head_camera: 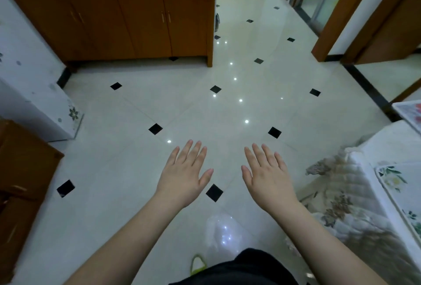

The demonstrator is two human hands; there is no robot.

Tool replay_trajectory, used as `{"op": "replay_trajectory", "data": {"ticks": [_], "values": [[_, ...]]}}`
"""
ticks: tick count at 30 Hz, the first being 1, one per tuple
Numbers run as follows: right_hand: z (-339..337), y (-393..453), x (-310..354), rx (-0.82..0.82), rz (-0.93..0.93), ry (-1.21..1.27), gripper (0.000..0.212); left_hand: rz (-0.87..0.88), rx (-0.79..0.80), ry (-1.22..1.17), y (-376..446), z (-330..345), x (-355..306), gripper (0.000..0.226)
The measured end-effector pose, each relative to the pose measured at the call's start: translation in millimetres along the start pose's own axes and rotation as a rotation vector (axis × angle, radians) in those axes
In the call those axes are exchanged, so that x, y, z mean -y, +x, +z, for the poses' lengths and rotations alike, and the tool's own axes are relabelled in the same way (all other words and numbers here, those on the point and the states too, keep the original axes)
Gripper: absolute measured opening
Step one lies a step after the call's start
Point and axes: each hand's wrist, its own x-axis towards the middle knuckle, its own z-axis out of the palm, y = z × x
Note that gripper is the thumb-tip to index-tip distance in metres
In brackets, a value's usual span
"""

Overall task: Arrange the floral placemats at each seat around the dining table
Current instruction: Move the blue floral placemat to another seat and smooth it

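Glossy pale floor tiles (136,107) with black diamond insets fill most of my view, a brown wooden cabinet (118,11) standing at the far side. At the right edge sits the worktop (355,184), draped in a floral cloth, with one floral placemat (394,182) lying on it and another (410,113) farther along. I judge those seats done; I cannot see the others. My left hand (184,175) and right hand (268,177) hover over the floor, each grip wide, fingers straight, holding nothing.
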Motion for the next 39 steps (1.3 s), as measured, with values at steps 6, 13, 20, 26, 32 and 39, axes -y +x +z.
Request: {"op": "replay_trajectory", "data": {"ticks": [6, 13, 20, 26, 32, 39], "values": [[2, 52, -22, -0.013, 0.107, -0.018, 0.057, 0.092, -0.007, -0.055, 77, -8, -3, 0.111], [18, 125, -71, -0.022, 0.167, -0.024, 0.057, 0.164, -0.020, -0.059, 189, -19, -25, 0.109], [14, 209, -149, -0.028, 0.241, -0.009, 0.058, 0.200, -0.016, -0.037, 308, -37, -65, 0.110], [13, 271, -194, -0.039, 0.283, -0.002, 0.057, 0.301, 0.031, 0.034, 384, -54, -87, 0.097], [24, 330, -218, -0.021, 0.335, -0.001, 0.057, 0.299, -0.034, 0.087, 457, -65, -85, 0.074], [40, 432, -221, 0.030, 0.384, -0.009, 0.060, 0.360, -0.025, 0.025, 558, -82, -63, 0.091]]}}
